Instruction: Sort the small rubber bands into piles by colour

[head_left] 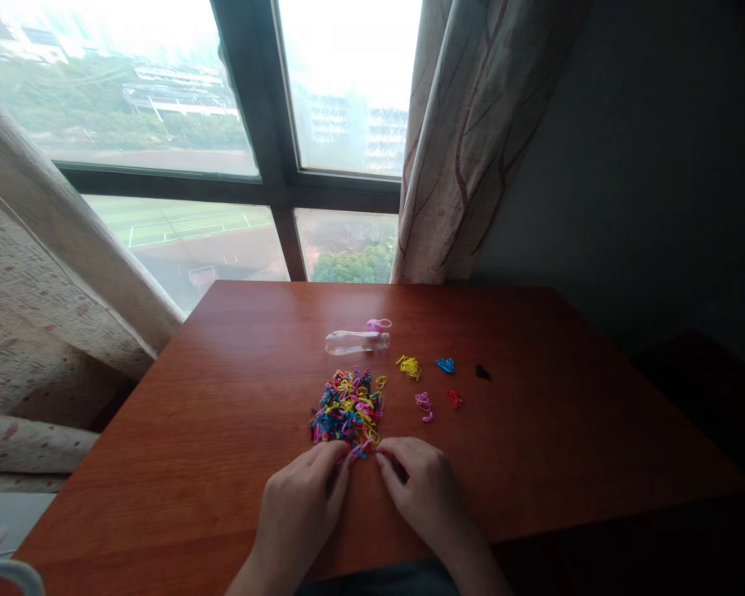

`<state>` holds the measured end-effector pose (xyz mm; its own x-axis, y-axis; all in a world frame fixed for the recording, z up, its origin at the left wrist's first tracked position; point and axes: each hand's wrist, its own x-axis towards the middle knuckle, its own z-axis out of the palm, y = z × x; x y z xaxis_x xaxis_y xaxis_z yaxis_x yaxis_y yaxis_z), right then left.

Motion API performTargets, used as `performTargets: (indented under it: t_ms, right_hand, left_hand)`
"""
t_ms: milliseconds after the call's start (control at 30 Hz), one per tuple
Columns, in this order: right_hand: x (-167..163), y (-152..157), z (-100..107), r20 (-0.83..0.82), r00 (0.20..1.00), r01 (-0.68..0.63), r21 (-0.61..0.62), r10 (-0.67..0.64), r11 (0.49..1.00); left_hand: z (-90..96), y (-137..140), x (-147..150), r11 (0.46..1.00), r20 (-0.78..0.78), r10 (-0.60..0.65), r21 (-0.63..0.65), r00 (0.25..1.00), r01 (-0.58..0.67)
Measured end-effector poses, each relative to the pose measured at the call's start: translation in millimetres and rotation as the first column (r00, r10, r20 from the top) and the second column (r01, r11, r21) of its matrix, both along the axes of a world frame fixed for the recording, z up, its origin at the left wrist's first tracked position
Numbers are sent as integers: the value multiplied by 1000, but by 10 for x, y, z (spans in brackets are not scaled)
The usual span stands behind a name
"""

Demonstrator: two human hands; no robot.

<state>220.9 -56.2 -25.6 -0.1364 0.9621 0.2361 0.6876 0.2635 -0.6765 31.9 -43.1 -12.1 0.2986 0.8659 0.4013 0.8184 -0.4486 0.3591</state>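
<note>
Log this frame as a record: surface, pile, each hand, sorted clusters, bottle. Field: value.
surface: reddish-brown wood-look table
pile: heap of small multicoloured loops
left_hand: bare left hand, fingertips at heap's near edge; grip unclear
right_hand: bare right hand, fingertips by heap's near right edge; grip unclear
clusters: right of heap; yellow loops, blue loops, black loops, pink loops, red loops
bottle: clear, uncapped bottle beyond heap, on its side, neck right
</note>
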Motion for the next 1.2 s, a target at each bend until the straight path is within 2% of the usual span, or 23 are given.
performTargets:
  t_ms: [133, 333, 567, 967, 1100, 1200]
  right_hand:
    - [0, 0, -7, -11, 1000, -3, 2, 3, 1000]
    - [6, 5, -3, -5, 1000, -8, -2, 8, 1000]
    - [10, -8, 18, -11, 1000, -24, -11, 24, 1000]
    - [-3, -17, 83, 70, 994, -87, -32, 89, 996]
    - [-7, -11, 50, 86, 994, -71, 1, 70, 997]
    - [18, -39, 25, 34, 998, -45, 15, 44, 999]
  left_hand:
    - [-3, -20, -23, 1000, 38, 3, -8, 999, -3]
    - [-8, -36, -27, 997, 74, -57, -43, 996, 61]
    - [-19, -33, -22, 992, 162, -42, -111, 986, 61]
    - [2, -44, -12, 998, 96, 1, -69, 995, 6]
    - [-6, -44, -16, 998, 98, 21, -63, 995, -15]
    - [-11, -45, -22, 997, 106, 35, -67, 994, -28]
